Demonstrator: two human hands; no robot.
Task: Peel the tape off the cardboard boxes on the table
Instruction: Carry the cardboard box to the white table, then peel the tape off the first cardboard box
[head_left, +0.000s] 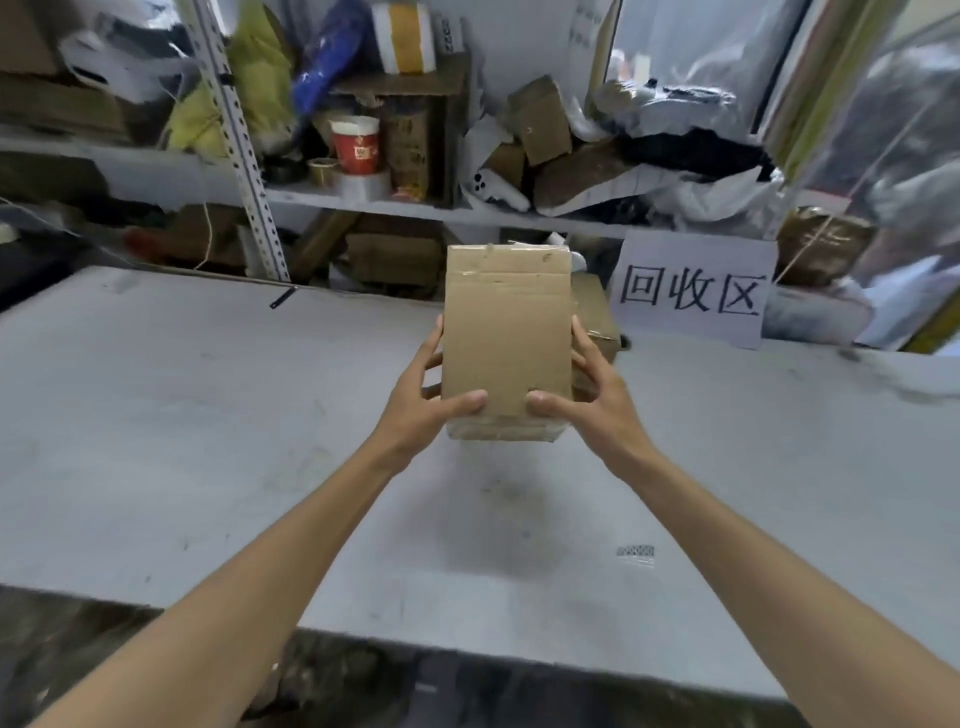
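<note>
Small cardboard box (506, 338), held above the desk (208, 415)
Likely light and stiff; left hand (434, 397) and right hand (589, 387) clasp its sides; pick at the tape (498, 430) on its lower edge

The left hand (426, 400) and right hand (592, 384) grip a box (506, 338) by its sides above the table (208, 415), thumbs on its near face. A second box (597, 317) lies just behind it to the right, near a sign (693, 291).
</note>
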